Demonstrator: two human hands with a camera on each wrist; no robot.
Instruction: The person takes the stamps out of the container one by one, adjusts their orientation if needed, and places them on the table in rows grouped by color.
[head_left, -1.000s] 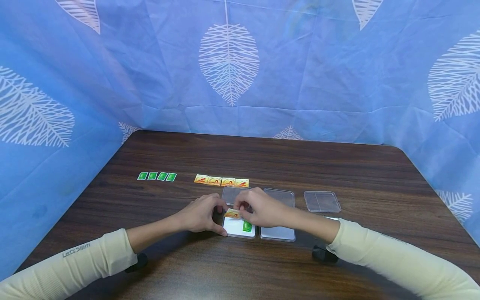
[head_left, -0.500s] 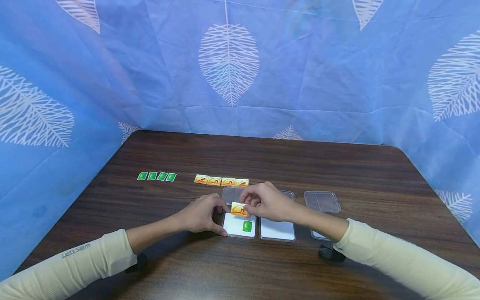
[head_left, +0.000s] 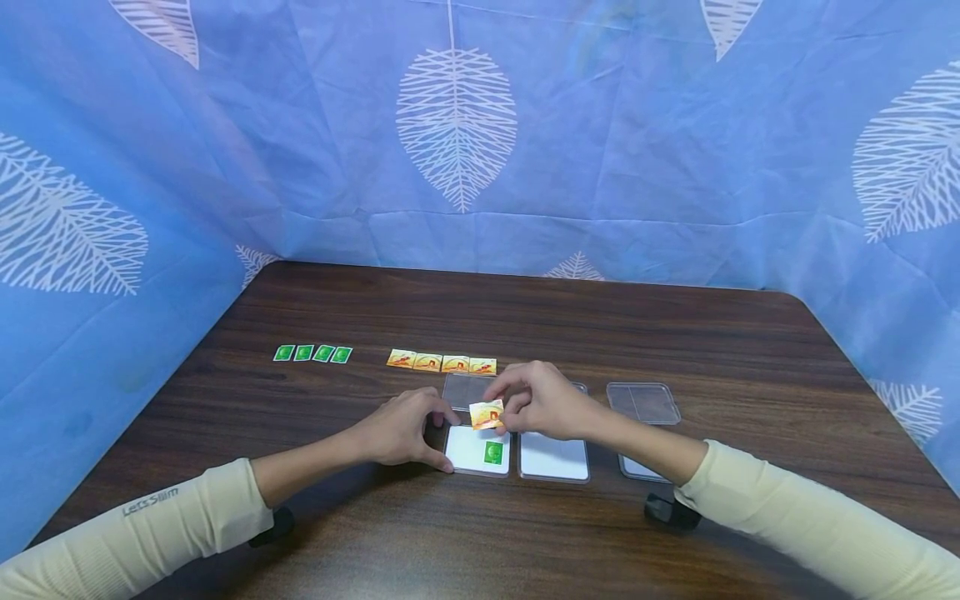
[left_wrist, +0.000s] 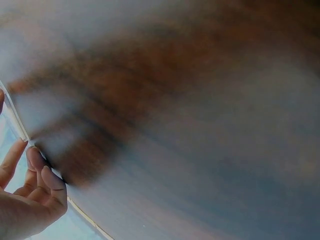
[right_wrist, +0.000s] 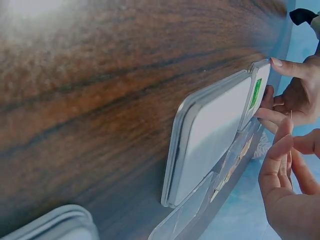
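Observation:
Thumb and forefinger of my right hand pinch a small orange-yellow stamp, tilted above the left case. My left hand grips that clear plastic case by its left side, thumb at the front corner and fingers at the back one. A green stamp lies on the case's white insert, toward the right. The right wrist view shows the left hand around the far end of the case. Most of the left wrist view is blurred tabletop, with fingers at its lower left.
To the right stand a second white-lined case and a third, partly behind the right forearm. Clear lids lie behind the cases. Farther back are a row of yellow stamps and a row of green stamps.
My right hand has raised the yellow stamp off the left case and drawn it to the right, turning its face toward the head camera. My left hand has stayed on the case.

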